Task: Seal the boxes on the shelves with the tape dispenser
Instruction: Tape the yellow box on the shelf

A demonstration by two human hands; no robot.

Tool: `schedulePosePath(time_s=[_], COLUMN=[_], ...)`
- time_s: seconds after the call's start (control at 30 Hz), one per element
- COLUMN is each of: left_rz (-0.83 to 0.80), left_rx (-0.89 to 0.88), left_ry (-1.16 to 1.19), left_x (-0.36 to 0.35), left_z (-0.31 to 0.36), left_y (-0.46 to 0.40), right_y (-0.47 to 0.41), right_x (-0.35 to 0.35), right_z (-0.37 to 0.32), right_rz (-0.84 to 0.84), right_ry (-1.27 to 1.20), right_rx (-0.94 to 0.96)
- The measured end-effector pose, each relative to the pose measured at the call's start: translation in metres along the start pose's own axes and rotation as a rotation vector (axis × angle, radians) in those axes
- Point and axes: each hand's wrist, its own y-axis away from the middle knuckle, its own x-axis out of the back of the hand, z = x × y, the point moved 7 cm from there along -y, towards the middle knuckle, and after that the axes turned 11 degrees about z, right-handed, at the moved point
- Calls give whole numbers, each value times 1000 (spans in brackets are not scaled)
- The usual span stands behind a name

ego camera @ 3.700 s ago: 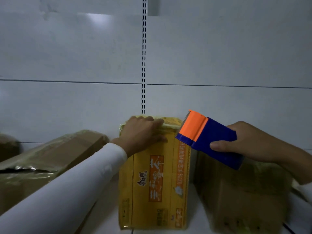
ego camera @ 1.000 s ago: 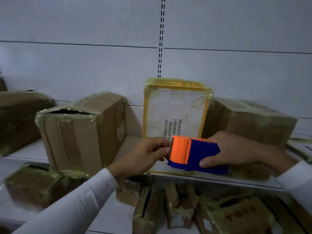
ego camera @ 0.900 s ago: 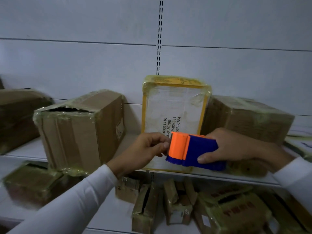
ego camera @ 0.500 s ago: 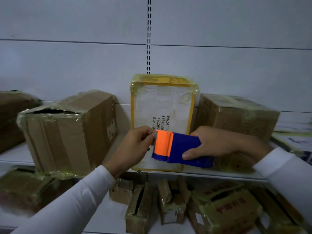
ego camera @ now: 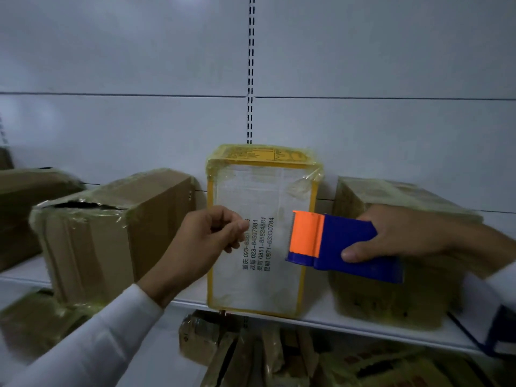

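Observation:
A tall yellow box (ego camera: 262, 191) with a white printed front, wrapped in clear tape, stands on the white shelf (ego camera: 363, 328) straight ahead. My right hand (ego camera: 405, 233) grips the blue tape dispenser (ego camera: 346, 241), whose orange toothed end points left in front of the box. My left hand (ego camera: 206, 241) is raised in front of the box's left half, thumb and fingers pinched on the end of the clear tape. The strip between pinch and dispenser is barely visible.
A brown box (ego camera: 111, 233) with a torn, gaping top sits left of the yellow one, and another taped brown box (ego camera: 391, 297) sits to its right. A further box (ego camera: 22, 196) is at far left. Several crumpled boxes (ego camera: 251, 353) lie on the lower shelf.
My left hand was at the dispenser's orange end and has drawn away to the left, opening a gap. The dispenser has shifted right. Earlier, the yellow box lay flat under my left hand.

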Motion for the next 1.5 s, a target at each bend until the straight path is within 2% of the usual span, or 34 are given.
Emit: schedulePosePath(time_s=[0.17, 0.3, 0.4, 0.47, 0.63, 1.03, 1.5], left_rz=[107, 250, 198, 243, 185, 110, 173], left_rx=[-59, -142, -147, -129, 1, -8, 176], left_ry=[-37, -152, -224, -175, -123, -126, -256], left_x=[16, 79, 85, 84, 87, 77, 50], left_z=[35, 62, 56, 48, 17, 0, -50], left_y=[-26, -57, -83, -107, -156, -209, -225], right_y=[-8, -17, -33, -51, -83, -124, -191], right_x=[22, 82, 119, 137, 150, 210, 181], right_z=[-8, 11, 32, 34, 30, 52, 75], right_rz=[-64, 34, 61, 106, 87, 218, -21], right_ry=[-53, 22, 67, 66, 98, 172, 182], right_rx=[73, 31, -90, -147, -188, -279, -203])
